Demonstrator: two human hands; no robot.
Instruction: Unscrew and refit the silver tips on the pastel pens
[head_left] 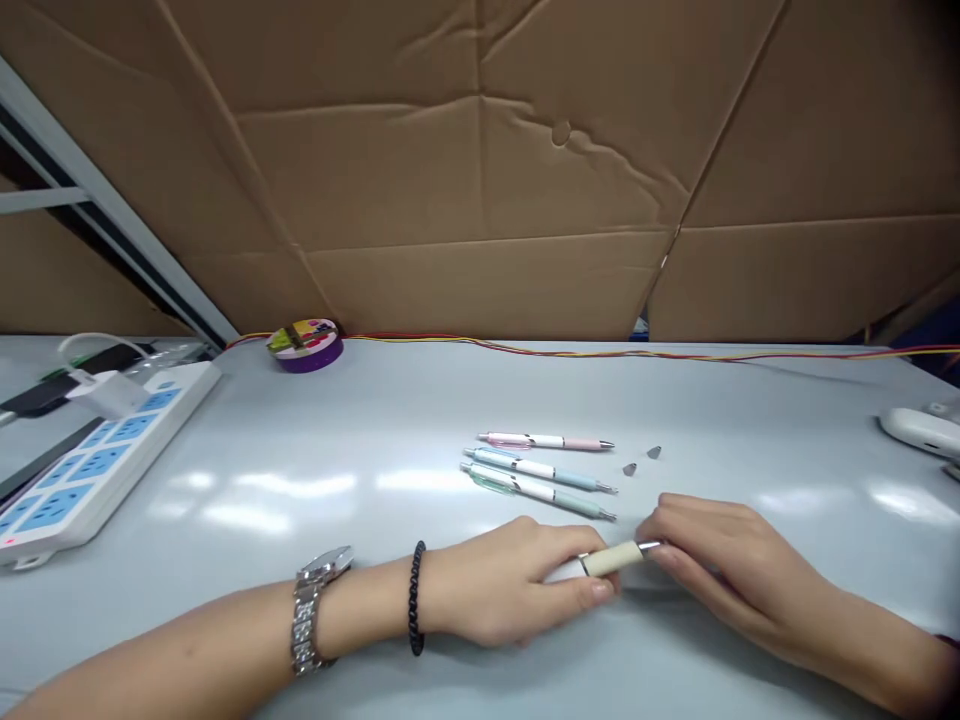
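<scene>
My left hand (517, 585) is closed round a cream-coloured pen (611, 559) low on the grey table (360, 440). My right hand (712, 555) pinches the pen's metal tip end from the right. Just beyond the hands lie three whole pens side by side: a pink pen (546, 441), a blue pen (540, 470) and a green pen (538, 491). Two small metal cone tips (641, 461) rest on the table to the right of them. My left wrist wears a metal watch (315, 610) and a black coiled band (415, 610).
A white and blue power strip (97, 455) lies at the left with a plug in it. A purple tape roll (306, 345) sits at the back by a red-yellow cable (600, 350). A white object (921, 430) is at the right edge. Cardboard sheets (480, 160) stand behind.
</scene>
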